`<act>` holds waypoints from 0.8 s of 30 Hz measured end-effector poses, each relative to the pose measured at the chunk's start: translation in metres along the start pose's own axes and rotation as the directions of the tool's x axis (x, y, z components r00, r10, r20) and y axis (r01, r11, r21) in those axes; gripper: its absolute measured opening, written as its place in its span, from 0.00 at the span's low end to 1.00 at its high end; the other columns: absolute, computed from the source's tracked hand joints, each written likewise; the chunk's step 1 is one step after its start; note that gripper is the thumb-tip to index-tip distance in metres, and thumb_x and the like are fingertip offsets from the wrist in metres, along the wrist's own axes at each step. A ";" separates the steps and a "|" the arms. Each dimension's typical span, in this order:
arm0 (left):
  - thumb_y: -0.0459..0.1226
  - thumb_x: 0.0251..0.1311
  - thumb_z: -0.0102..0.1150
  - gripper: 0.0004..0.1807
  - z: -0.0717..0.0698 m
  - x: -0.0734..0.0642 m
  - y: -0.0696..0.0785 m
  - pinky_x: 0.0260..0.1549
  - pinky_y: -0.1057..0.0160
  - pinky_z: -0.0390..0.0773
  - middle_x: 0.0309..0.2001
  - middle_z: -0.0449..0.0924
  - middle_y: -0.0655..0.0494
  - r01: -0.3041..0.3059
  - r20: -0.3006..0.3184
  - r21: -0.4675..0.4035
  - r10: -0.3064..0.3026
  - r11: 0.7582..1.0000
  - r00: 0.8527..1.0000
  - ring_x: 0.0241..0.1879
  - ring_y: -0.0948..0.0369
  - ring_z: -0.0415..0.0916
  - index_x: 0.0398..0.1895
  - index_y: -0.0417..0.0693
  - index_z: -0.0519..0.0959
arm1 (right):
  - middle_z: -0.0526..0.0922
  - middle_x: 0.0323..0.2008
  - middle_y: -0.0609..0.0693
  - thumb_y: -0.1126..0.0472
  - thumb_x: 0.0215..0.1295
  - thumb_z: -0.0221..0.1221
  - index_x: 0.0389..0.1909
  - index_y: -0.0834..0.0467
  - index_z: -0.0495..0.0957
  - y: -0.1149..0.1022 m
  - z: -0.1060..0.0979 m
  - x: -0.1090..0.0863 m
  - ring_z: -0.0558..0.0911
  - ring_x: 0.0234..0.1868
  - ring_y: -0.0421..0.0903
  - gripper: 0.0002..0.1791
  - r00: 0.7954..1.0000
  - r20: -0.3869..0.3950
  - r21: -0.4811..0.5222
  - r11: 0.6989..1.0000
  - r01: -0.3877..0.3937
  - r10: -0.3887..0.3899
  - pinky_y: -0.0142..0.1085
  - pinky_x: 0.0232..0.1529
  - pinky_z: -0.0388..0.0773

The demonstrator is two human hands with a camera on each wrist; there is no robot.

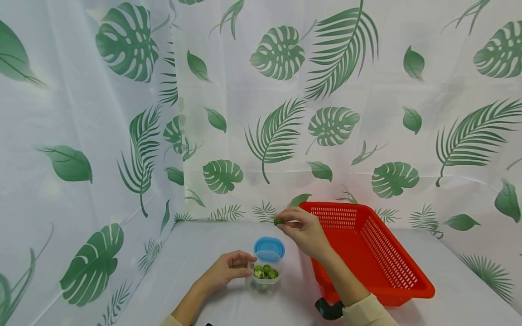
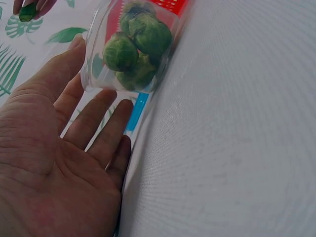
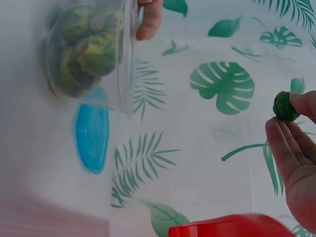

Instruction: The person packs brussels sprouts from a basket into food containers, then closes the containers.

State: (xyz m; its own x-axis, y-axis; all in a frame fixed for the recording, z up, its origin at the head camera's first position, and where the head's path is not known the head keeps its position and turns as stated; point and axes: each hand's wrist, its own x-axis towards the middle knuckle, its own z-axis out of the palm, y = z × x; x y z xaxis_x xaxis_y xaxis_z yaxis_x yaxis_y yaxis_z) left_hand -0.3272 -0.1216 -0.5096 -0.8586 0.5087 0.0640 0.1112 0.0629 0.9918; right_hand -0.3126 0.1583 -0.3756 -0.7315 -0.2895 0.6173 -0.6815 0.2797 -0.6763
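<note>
My right hand (image 1: 303,231) pinches a small green Brussels sprout (image 3: 285,106) between thumb and fingertips, raised above the table beside the red basket. Several more sprouts (image 1: 266,272) lie in a clear plastic container (image 1: 265,287) on the table. At the container's left side is my left hand (image 1: 230,270); in the left wrist view its fingers are fairly straight, and the thumb touches the rim. Just behind the container lies a blue lid (image 1: 269,246).
A large red perforated basket (image 1: 408,267) stands to the right of the container. A dark curved object (image 1: 328,310) shows by my right sleeve. White sheets with green leaf prints (image 1: 281,52) hang behind and at the left.
</note>
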 end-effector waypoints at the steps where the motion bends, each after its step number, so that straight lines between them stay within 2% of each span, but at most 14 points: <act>1: 0.40 0.66 0.70 0.21 0.000 0.000 0.000 0.61 0.55 0.82 0.64 0.82 0.42 -0.001 0.000 0.002 0.001 1.000 1.000 0.66 0.51 0.78 0.60 0.45 0.81 | 0.87 0.48 0.50 0.68 0.68 0.67 0.48 0.58 0.88 0.001 0.001 0.000 0.87 0.49 0.48 0.10 1.000 0.002 0.000 1.000 -0.002 0.002 0.30 0.50 0.85; 9: 0.40 0.66 0.70 0.21 -0.001 0.000 0.000 0.61 0.56 0.82 0.64 0.82 0.42 -0.005 0.004 0.004 0.005 1.000 1.000 0.66 0.50 0.77 0.60 0.45 0.81 | 0.86 0.48 0.48 0.66 0.69 0.67 0.47 0.51 0.89 0.007 0.007 -0.003 0.85 0.51 0.48 0.10 0.999 0.023 -0.007 1.000 -0.027 0.028 0.30 0.50 0.85; 15: 0.40 0.66 0.70 0.21 -0.001 0.000 -0.001 0.61 0.55 0.81 0.63 0.82 0.42 -0.010 0.005 0.008 0.010 1.000 1.000 0.66 0.50 0.77 0.60 0.45 0.81 | 0.86 0.48 0.47 0.68 0.68 0.67 0.47 0.50 0.89 0.007 0.013 -0.006 0.85 0.50 0.48 0.11 0.999 0.028 -0.009 0.999 -0.035 0.035 0.31 0.50 0.86; 24: 0.38 0.68 0.68 0.21 -0.001 -0.002 0.002 0.61 0.56 0.81 0.64 0.81 0.40 -0.015 0.012 0.016 0.015 1.000 1.000 0.67 0.49 0.77 0.62 0.42 0.80 | 0.88 0.47 0.46 0.68 0.69 0.67 0.47 0.48 0.89 0.005 0.019 -0.011 0.87 0.49 0.46 0.13 0.994 0.066 -0.048 0.995 -0.088 0.091 0.35 0.50 0.87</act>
State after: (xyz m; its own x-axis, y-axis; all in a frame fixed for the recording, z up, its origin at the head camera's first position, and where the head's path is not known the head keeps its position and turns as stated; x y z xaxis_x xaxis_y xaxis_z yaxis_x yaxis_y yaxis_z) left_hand -0.3259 -0.1230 -0.5078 -0.8506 0.5201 0.0770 0.1317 0.0690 0.9889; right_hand -0.3077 0.1454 -0.3932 -0.7874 -0.3225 0.5253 -0.6147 0.3482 -0.7077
